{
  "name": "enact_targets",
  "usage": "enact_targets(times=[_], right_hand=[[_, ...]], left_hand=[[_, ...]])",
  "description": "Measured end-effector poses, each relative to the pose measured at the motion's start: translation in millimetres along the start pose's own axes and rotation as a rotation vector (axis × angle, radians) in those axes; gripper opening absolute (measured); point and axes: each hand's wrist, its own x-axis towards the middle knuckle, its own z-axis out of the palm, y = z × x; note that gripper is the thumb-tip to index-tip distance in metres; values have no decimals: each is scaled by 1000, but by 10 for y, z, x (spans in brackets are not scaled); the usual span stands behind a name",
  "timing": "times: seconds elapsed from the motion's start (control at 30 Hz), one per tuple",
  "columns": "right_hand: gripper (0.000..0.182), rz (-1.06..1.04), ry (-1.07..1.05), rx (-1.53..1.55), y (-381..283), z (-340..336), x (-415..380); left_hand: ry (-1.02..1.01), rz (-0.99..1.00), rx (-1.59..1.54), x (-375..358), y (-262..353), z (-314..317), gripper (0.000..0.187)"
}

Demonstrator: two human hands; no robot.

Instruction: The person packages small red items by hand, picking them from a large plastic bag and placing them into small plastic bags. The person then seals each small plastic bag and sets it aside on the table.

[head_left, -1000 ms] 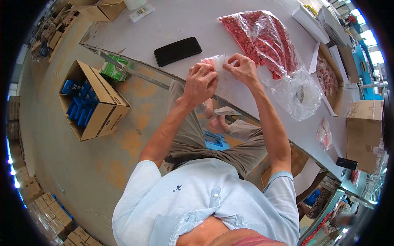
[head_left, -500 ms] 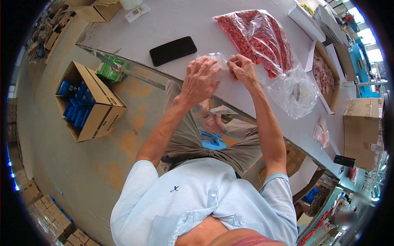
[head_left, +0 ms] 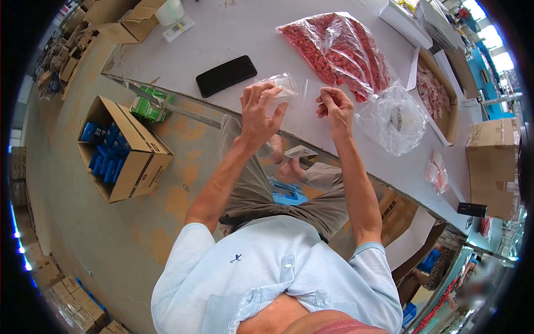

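My left hand is over the table edge, its thumb apart from the fingers. It touches a small clear plastic bag. To the right, my right hand has its fingers curled and pressed together; what they hold, if anything, is too small to make out. Between the hands a thin clear strip lies on the table. Beyond my right hand lies a large clear bag of red pieces. A crumpled clear bag sits beside it, and a black phone lies left of the small bag.
The table spans the view. At its right are an open carton of small bags, a small bag of red pieces and a cardboard box. A carton of blue boxes stands on the floor at left.
My hands have moved apart and slightly down. My right hand has come away from the small clear bag, and the thin strip now shows between the hands.
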Motion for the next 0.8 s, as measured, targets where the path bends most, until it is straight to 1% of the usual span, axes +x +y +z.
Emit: enact_targets(times=[0.03, 0.1, 0.13, 0.2, 0.23, 0.3, 0.43, 0.5, 0.53, 0.6, 0.63, 0.7, 0.73, 0.8], right_hand=[[13, 0, 11, 5, -23, -28, -85], [16, -16, -20, 57, -83, -95, -249], [16, -20, -13, 57, -123, -125, -308], [12, -27, 10, 66, -184, -194, -405], [12, -31, 24, 68, -193, -241, -427], [13, -53, 15, 24, -197, -339, -474], [13, -69, 31, 22, -190, -480, -511], [14, -28, 36, 2, -211, -517, -520], [14, -29, 40, 8, -228, -516, -530], [17, -176, 227, -320, -247, -501, -556], [17, -175, 229, -315, -216, -514, -558], [22, -278, 242, -448, -141, -549, -565], [22, -274, 247, -445, -115, -547, -575], [23, -208, 146, -356, -75, -475, -590]], left_hand=[[-9, 7, -4, 34, 69, 7, 37], [-153, -438, -421, 93, 269, 82, 30], [-158, -434, -426, 99, 333, 150, 30], [-259, -602, -641, 106, 442, 293, 25], [-271, -595, -646, 96, 472, 367, 25], [-333, -664, -785, 74, 536, 486, 22], [-365, -710, -852, 69, 652, 614, 17], [-360, -783, -874, 78, 656, 688, 13], [-366, -780, -870, 82, 650, 722, 13], [-316, -814, -875, 91, 649, 766, 12], [-319, -813, -871, 94, 652, 772, 12], [-331, -786, -853, 101, 672, 783, 12], [-338, -787, -851, 104, 693, 787, 12], [-346, -753, -827, 113, 732, 799, 11]])
